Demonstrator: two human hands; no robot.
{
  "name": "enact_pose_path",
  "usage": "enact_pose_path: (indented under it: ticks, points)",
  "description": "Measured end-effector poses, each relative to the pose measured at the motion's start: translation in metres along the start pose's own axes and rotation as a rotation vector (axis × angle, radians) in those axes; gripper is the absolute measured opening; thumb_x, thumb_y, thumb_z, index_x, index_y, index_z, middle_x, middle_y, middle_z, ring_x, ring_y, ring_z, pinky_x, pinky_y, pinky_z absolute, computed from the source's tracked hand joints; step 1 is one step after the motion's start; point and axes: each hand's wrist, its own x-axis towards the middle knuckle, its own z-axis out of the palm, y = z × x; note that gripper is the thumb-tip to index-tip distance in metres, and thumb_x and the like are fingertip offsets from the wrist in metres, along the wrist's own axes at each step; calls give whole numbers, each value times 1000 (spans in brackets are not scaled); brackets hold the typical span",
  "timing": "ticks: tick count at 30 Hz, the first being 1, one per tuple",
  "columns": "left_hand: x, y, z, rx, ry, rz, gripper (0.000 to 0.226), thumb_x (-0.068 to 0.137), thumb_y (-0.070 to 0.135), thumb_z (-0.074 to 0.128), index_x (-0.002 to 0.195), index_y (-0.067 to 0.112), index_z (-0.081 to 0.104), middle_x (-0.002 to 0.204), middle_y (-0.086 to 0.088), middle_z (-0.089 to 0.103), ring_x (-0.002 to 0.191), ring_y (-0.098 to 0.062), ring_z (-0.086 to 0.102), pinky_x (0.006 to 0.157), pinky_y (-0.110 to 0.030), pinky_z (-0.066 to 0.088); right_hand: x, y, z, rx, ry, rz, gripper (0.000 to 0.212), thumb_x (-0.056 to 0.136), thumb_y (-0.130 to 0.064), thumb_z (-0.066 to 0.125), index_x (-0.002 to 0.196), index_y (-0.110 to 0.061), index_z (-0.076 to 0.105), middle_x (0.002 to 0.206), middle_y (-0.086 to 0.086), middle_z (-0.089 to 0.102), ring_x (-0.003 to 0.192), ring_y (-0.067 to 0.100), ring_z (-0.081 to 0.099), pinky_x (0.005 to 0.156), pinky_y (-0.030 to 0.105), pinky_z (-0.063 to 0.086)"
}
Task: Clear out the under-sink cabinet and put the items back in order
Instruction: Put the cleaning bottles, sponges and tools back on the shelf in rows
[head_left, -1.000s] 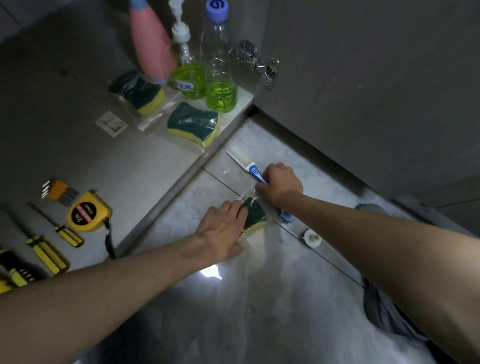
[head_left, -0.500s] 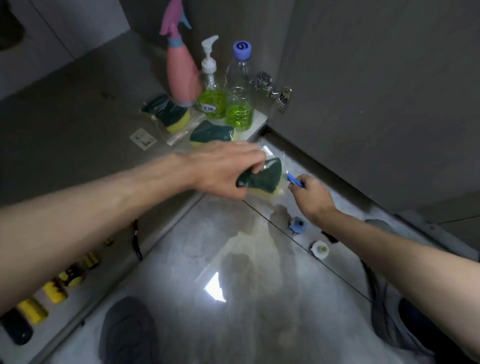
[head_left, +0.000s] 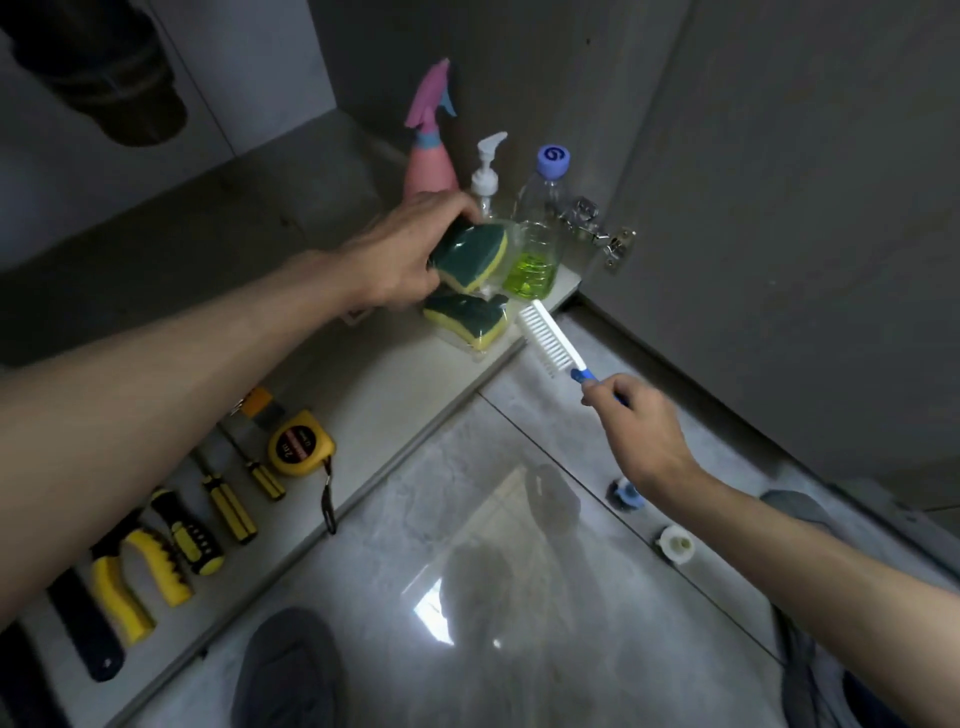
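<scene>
We are lifting both things off the floor tiles and carrying them toward the cabinet: half a second ago the wrapped sponge (head_left: 470, 254) was only just over the cabinet's front edge, and a second ago it was still lying on the tiles under our palm. Now our left hand (head_left: 410, 254) is holding it over the cabinet floor (head_left: 379, 379), right above the sponge already lying there (head_left: 467, 319), with the pink spray bottle (head_left: 431, 150), the pump bottle (head_left: 487, 171) and the clear bottle of green liquid (head_left: 535, 244) standing just behind the grip. The brush (head_left: 545, 338) has also come up off the tiles. We judge this to be the put-back stage, with the sponge nearly at its place among the cleaning things.

Our left arm is reaching forward, almost straight, palm turned toward the sponge, with the fingers curled round its far end and the thumb side below, so the grip is firmly closed on it. Our right hand (head_left: 639, 431) is clenching the blue handle, knuckles up, with the white bristle head pointing away from the grip toward the cabinet's corner and hanging just beside the lower sponge. The tape measure (head_left: 300, 441) and the screwdrivers (head_left: 228, 499) are lying in a row well back from the left grip, under our forearm.
</scene>
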Motion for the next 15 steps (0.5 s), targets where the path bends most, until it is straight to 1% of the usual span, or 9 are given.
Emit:
enact_pose_path:
  ticks: [2,4,6,8,10,11,12,13,15]
  points:
    - [4,-16,4,26,-19,-23,58,78,8,73,129,24,49,128,-3,52,115,-18,47,95,-37,44,-1,-3,4,45,-6,-8,34,92,-46,48,80,-21,68,61,-4,47,53,14,38,53,31,29]
    - [6,-30,8,63,-36,11,52,81,8,71,129,18,54,127,-7,54,118,-25,48,100,-40,42,0,-6,8,79,-26,-18,32,96,-41,47,81,-24,69,63,-2,48,55,15,39,55,33,31]
    - [7,-38,13,112,-44,47,48,81,3,67,128,10,59,127,-12,55,120,-30,48,104,-41,38,1,-8,10,79,-55,-30,28,99,-36,50,83,-24,69,64,-4,49,53,10,39,53,31,31]
    - [6,-46,18,168,-45,9,49,80,0,61,129,8,62,133,-16,52,127,-33,45,109,-42,35,3,-9,14,96,-87,-35,21,98,-31,56,84,-22,68,66,-6,51,51,6,40,50,26,32]
    - [2,-52,24,185,-70,-58,55,79,-2,57,133,10,61,139,-16,47,132,-33,41,111,-40,33,4,-11,19,133,-118,-42,17,98,-28,59,85,-20,66,69,-3,54,53,7,42,49,23,34]
    - [-1,-54,26,174,-103,-71,59,79,-4,56,136,10,59,141,-15,46,133,-32,40,112,-40,32,3,-14,21,156,-139,-47,15,99,-26,59,86,-20,64,69,-1,56,53,9,42,49,24,36]
    - [-4,-55,28,155,-132,-71,63,78,-6,56,139,10,57,142,-13,46,134,-31,40,113,-40,31,3,-18,24,188,-167,-54,12,100,-24,59,89,-19,62,69,0,60,52,13,43,50,29,37]
    - [-7,-56,29,133,-138,-64,65,77,-7,57,140,10,55,143,-12,46,134,-29,40,114,-40,31,2,-22,26,228,-205,-62,8,100,-21,58,93,-18,60,69,0,64,52,16,45,50,31,38]
    - [-16,-59,28,66,-77,-56,66,75,-5,61,139,9,55,142,-10,48,133,-26,43,114,-38,33,-1,-33,31,260,-270,-112,2,100,-18,57,99,-20,57,72,1,70,52,17,50,52,32,41]
